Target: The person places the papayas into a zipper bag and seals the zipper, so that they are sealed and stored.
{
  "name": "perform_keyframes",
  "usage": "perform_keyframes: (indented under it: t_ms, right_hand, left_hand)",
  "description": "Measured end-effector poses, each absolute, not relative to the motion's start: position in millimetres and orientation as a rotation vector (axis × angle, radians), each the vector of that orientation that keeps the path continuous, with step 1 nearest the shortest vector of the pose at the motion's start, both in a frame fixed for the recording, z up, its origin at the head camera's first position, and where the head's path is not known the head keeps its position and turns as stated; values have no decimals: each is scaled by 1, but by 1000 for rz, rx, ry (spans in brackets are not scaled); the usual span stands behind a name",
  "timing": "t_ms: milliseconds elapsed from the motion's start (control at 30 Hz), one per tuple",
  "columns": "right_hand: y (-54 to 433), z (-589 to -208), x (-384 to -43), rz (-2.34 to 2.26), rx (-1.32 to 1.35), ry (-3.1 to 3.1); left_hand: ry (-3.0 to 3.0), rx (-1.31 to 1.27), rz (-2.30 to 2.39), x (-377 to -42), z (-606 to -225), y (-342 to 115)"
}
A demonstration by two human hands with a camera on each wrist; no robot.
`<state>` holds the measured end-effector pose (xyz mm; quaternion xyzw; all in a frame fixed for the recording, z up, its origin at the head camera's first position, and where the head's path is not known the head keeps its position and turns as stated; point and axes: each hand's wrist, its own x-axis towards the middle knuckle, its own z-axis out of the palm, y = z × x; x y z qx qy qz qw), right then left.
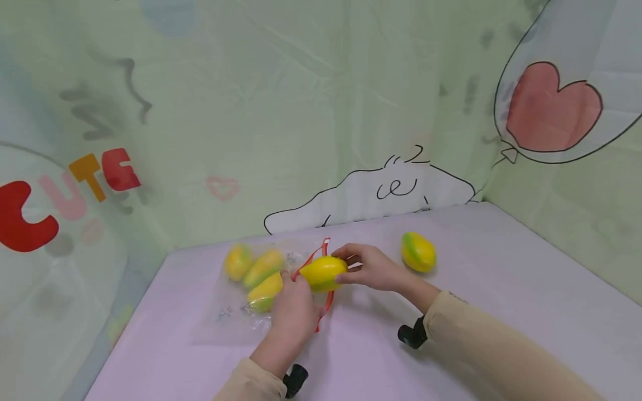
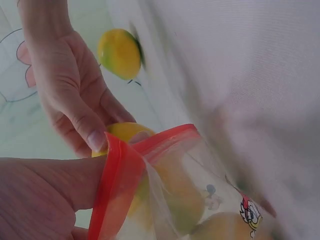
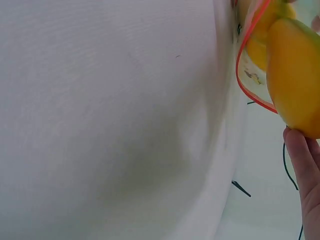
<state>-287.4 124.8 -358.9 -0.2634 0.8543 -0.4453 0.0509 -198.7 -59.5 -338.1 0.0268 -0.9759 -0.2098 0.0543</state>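
A clear plastic zip bag (image 1: 220, 326) with a red-edged mouth lies on the left of the table, cartoon prints on its side. Inside it are three yellow-green mangoes (image 1: 264, 267). My left hand (image 1: 293, 312) grips the bag at its mouth, the thumb inside the red edge (image 2: 117, 182) in the left wrist view. Another mango (image 1: 326, 272) is held by its outer end in the fingers of my right hand (image 1: 373, 268). Its front end is at the bag's open mouth, partly between the red edges; the right wrist view shows this mango (image 3: 295, 75) close up.
One loose mango (image 1: 418, 252) sits on the table (image 1: 501, 278) to the right, beyond my right wrist. Printed curtains (image 1: 301, 111) hang behind the table and along its sides. A small black device (image 1: 413, 333) is strapped at each wrist.
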Motion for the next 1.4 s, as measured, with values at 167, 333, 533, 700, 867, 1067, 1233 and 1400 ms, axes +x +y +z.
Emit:
perform_keyframes:
  t_ms: [167,333,533,700,867,1067,1233,1400]
  right_hand:
    - [113,-359,-286,-1316,-831,2594]
    - [104,-359,-284,-1259,-872,2631]
    - [106,-360,-285,-1219,-807,2709]
    - [103,-366,-285,-1176,-762,2771]
    - [99,-373,-287,-1170,-782,2761]
    - [111,-371,-291,-1145,-653,2823]
    - [122,-363,-290,-1165,-634,2873]
    - [130,-363,-285,-1210,-694,2746]
  left_hand:
    - [-2954,117,-632,-197,-336,-61]
    - [-2937,139,-651,-195,-336,-65]
    - [-2922,135,-677,-195,-339,-70]
    - [-2969,130,-635,-195,-340,-67]
    - [-2968,125,-591,-194,-343,-62]
    - [-2938,95,-620,-195,-345,-63]
    - [-2919,102,-727,-196,-340,-64]
    - [-2909,107,-728,-194,-338,-64]
